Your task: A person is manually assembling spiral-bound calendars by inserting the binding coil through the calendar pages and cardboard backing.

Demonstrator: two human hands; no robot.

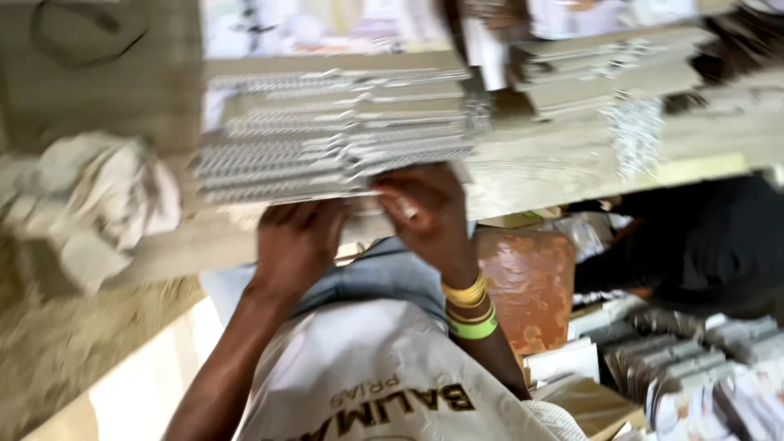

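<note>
Head view: both hands, left hand (298,241) and right hand (426,208), grip the near edge of the spiral-bound stack (335,139).

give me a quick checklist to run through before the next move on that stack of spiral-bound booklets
1. Both hands on the stack of spiral-bound booklets: ok, the left hand and right hand meet its near edge.
2. Grip firm: cannot tell, the fingertips are blurred.
3. Stack squared: not ok, the layers sit staggered.
4. Second pile of booklets apart from it: ok.
5. Crumpled cloth away from the hands: ok, it lies to the side.
6. Bangles free of the wire spirals: ok.
</note>
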